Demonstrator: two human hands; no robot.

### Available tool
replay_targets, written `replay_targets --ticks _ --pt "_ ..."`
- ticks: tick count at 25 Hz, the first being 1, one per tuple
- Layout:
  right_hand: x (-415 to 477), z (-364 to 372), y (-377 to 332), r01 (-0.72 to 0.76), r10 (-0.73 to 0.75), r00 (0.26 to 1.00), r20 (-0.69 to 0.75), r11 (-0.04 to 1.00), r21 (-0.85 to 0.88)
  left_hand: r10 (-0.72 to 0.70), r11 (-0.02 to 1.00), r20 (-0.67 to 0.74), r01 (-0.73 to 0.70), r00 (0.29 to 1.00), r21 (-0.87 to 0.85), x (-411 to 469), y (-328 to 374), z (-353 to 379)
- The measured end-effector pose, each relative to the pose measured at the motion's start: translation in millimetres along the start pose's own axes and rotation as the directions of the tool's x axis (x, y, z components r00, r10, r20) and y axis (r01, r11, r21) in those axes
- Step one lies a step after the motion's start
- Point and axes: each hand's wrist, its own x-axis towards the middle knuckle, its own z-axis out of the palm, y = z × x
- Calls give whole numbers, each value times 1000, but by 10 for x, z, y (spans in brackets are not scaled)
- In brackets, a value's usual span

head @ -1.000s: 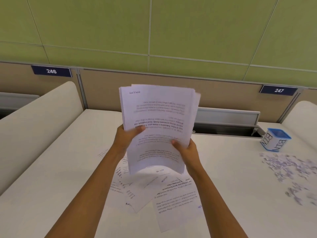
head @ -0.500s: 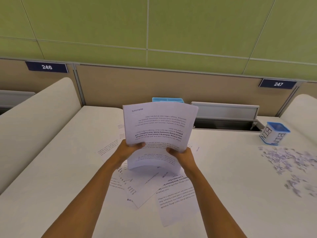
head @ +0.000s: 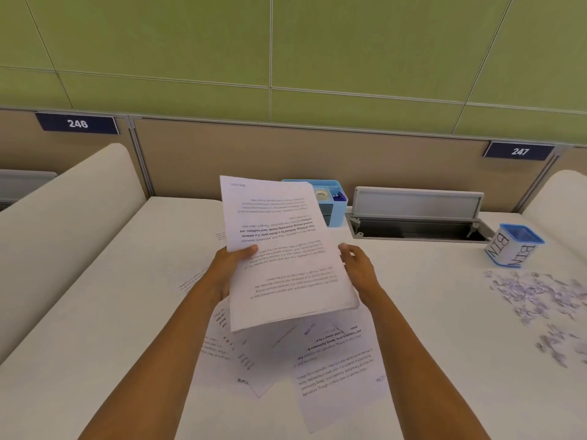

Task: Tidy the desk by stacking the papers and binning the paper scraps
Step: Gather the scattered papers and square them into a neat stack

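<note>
A stack of printed papers (head: 286, 258) hangs tilted above the white desk (head: 111, 312). My left hand (head: 228, 268) grips its left edge, thumb on top. At the stack's right edge my right hand (head: 357, 265) has its fingers spread, and I cannot tell whether it touches the sheets. Several loose sheets (head: 330, 360) lie fanned on the desk beneath the stack. Small paper scraps (head: 546, 300) are scattered at the right. A small white cup with a blue rim, marked BIN (head: 513, 246), stands behind the scraps with some scraps inside.
A light blue desk organiser (head: 333, 198) stands at the back, partly hidden by the stack. Right of it is an open cable hatch (head: 416, 223) in the desk. Curved white dividers (head: 63, 223) rise at both sides. A panel wall closes the back.
The stack has dropped from upright to a flatter, tilted pose nearer the desk. My right hand has let go of its lower edge and now sits open beside it.
</note>
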Motion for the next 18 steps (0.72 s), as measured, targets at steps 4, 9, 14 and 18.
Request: replay_targets --ticks 4,9,14,18 --pt "286 -129 266 -58 73 997 29 932 -358 -33 987 -2 33 999 -158 117 -31 -28" --pt "597 -197 504 -113 163 987 13 740 -663 -79 954 -37 65 996 -291 382 -49 -141" --pt "832 -245 559 -104 178 984 7 604 -790 -74 937 -29 59 997 -344 565 -36 -174" --pt "940 -253 515 -74 162 987 11 511 -856 -59 928 8 57 998 -367 667 -57 -180"
